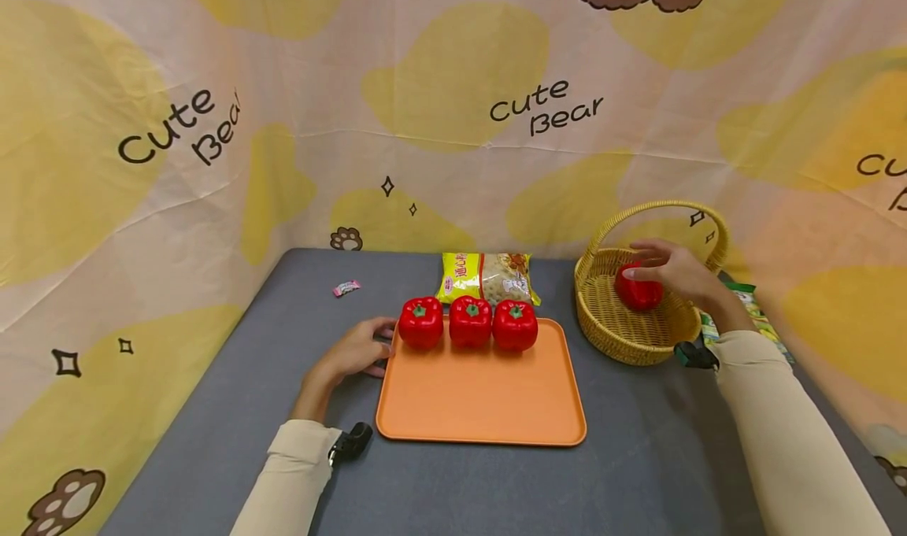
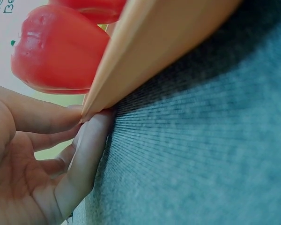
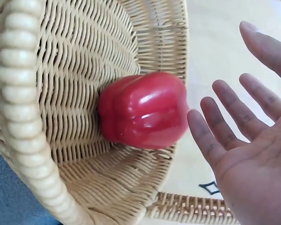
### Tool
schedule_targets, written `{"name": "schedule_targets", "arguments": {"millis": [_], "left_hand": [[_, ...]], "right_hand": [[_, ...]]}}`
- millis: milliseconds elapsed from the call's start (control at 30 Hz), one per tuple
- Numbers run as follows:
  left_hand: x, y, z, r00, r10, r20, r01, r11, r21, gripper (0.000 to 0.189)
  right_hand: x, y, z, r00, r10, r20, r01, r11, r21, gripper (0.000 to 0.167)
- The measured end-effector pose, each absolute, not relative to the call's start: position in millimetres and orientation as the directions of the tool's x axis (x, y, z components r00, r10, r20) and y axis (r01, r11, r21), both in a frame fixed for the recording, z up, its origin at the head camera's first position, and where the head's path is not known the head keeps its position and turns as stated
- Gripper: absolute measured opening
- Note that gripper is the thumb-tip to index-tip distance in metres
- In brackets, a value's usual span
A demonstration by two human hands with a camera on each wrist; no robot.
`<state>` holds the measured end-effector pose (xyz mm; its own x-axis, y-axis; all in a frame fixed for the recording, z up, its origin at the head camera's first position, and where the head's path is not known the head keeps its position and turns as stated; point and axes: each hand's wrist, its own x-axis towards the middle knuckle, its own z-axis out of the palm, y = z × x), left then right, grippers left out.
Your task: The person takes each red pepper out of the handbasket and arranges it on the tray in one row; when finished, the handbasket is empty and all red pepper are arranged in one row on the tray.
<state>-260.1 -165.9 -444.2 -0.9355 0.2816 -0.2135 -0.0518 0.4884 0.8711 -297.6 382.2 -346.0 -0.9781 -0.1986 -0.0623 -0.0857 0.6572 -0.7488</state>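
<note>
My left hand (image 1: 357,349) is at the left rim of an orange tray (image 1: 482,402). In the left wrist view its thumb and a finger pinch that rim. Three red bell peppers stand in a row along the tray's far side: the left pepper (image 1: 421,323), the middle pepper (image 1: 470,322) and the right pepper (image 1: 515,326). Another red bell pepper (image 3: 145,110) lies inside a wicker basket (image 1: 615,345) at the right. Over the basket hovers my right hand (image 1: 673,270), fingers spread, apart from the pepper in the right wrist view and holding nothing.
Behind the tray lies a yellow and clear food bag (image 1: 489,276). A small pink wrapped candy (image 1: 346,288) is at the back left. A green packet (image 1: 761,319) lies right of the basket, partly hidden by my arm. The basket's handle (image 1: 666,204) arches upward.
</note>
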Motion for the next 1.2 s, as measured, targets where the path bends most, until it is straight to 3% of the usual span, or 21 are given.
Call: {"name": "schedule_targets", "arguments": {"millis": [567,1200], "left_hand": [[-259.6,-166.3,-445.4,-0.935,0.289,-0.205,-0.046,0.473,0.88,0.059],[-258.0,-167.2,-444.2,-0.935,0.296,-0.195,-0.038,0.464,0.885,0.058]], "right_hand": [[-303.4,391.0,-361.3,-0.979,-0.179,-0.098,-0.057,0.7,-0.712,0.088],[-299.5,389.4,-368.9,-0.971,-0.224,-0.081,-0.1,0.691,-0.716,0.068]]}}
